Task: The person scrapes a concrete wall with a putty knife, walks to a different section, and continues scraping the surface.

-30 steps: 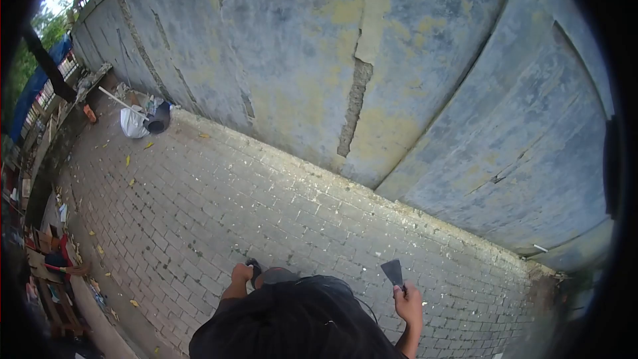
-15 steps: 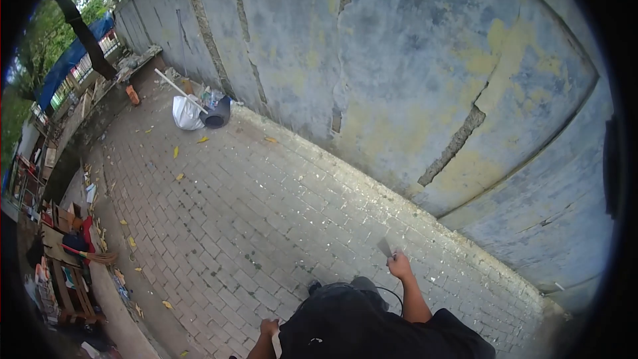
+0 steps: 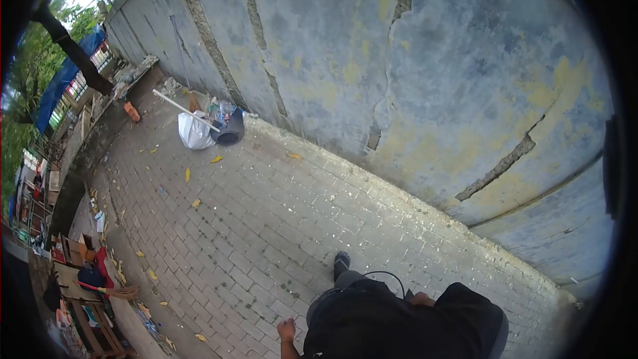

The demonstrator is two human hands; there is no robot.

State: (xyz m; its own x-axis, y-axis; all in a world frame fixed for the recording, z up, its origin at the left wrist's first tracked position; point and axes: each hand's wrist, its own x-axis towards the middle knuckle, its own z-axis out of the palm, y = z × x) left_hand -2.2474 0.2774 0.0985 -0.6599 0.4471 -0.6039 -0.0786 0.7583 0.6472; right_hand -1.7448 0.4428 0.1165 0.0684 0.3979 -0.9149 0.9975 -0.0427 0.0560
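Note:
My right hand (image 3: 421, 300) is low beside my dark clothing, mostly hidden by it. A scraper (image 3: 409, 294) with a flat blade is held in it, and only a small dark part of the blade shows. On the other side, my left hand (image 3: 286, 330) hangs over the paving with its fingers curled in, and I see nothing in it. A thin black cord (image 3: 392, 273) loops out between my body and the right hand. One dark shoe (image 3: 341, 262) is stepping forward on the bricks.
A cracked, patchy blue-grey wall (image 3: 319, 46) runs along the right. Ahead stand a white sack (image 3: 195, 131), a dark bucket (image 3: 229, 131) and a pale pole (image 3: 183, 108). To the left are a broom (image 3: 119, 290) and wooden crates (image 3: 93, 326). Pale flakes litter the brick paving (image 3: 266, 226).
My right hand has dropped back toward my body with the scraper, which is now mostly hidden. A foot has come forward. The sack and bucket appear slightly nearer.

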